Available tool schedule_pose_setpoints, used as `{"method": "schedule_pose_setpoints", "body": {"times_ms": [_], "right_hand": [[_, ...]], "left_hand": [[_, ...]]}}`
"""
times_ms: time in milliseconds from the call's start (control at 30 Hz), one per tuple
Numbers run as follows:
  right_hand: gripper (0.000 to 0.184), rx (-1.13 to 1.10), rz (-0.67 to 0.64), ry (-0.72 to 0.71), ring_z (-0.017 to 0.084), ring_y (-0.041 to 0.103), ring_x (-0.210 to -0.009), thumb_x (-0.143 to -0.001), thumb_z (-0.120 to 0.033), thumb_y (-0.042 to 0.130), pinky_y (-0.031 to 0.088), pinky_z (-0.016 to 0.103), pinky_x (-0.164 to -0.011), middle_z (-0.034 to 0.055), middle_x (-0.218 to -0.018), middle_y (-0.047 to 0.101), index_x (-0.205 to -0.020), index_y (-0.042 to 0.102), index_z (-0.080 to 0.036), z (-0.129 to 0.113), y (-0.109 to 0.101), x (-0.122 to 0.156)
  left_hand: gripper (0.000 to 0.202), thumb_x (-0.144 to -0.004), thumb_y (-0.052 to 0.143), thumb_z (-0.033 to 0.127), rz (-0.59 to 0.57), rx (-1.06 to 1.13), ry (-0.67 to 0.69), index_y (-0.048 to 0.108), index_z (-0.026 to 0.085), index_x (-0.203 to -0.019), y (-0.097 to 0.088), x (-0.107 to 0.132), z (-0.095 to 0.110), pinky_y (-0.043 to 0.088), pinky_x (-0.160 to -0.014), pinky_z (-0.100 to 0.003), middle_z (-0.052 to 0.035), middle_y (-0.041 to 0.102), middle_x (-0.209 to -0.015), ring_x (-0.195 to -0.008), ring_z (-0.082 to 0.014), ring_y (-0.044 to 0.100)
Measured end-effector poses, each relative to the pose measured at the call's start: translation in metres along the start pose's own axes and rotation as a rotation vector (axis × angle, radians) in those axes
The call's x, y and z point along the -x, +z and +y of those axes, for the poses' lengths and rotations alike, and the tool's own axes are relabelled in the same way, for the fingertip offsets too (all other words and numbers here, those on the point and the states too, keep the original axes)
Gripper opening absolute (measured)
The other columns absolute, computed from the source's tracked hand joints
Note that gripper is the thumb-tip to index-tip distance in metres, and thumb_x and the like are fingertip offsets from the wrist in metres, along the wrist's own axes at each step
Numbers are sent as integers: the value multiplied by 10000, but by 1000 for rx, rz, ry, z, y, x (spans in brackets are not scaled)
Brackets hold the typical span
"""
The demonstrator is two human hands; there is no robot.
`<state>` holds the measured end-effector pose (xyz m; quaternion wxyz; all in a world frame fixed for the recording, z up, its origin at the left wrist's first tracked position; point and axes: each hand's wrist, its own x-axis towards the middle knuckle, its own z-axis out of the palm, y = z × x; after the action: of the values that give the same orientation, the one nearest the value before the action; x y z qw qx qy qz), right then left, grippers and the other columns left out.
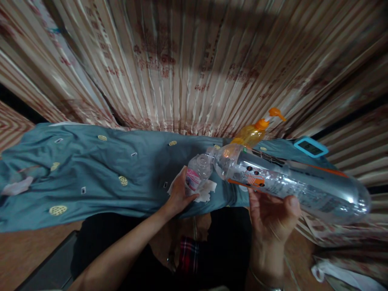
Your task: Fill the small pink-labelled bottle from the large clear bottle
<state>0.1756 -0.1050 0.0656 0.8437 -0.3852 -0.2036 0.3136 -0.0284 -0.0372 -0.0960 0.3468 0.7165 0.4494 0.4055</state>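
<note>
A: What do the 2 hands hold?
B: The left hand (pixel 178 196) grips a small bottle (pixel 198 171) over a tissue (pixel 208 192). The right hand (pixel 273 214) holds a big bottle (pixel 291 184), tipped, mouth against the small one's mouth.

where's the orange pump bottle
Head view, right of centre: the orange pump bottle rises at the blue cloth's far edge, just behind the big clear bottle in the right hand.

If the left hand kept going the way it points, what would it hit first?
Probably the neck of the large bottle, just past the small bottle the left hand grips; depth is unclear.
</note>
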Motion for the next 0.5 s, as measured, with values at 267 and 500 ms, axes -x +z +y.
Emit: {"method": "schedule_pose_setpoints", "body": {"times_ms": [267,500], "right_hand": [[564,13,15,-26,162,723,-933,-511,-418,913,642,290,-790,-31,-1048,778,-1029,760,-253,-1,2,0],[483,27,-11,-25,158,729,-886,-562,-422,890,629,290,-782,-35,-1001,782,-1000,765,-261,-1,-3,-1]], "left_hand": [[1035,-716,847,504,-12,-21,-21,313,206,-1551,2,0,-5,357,-1234,-592,-203,473,-1581,-1493,-383,445],[1051,-729,834,517,-7,-59,-2,271,222,-1565,2,1,-8,355,-1240,-584,-197,453,-1602,-1503,-373,436]]}}
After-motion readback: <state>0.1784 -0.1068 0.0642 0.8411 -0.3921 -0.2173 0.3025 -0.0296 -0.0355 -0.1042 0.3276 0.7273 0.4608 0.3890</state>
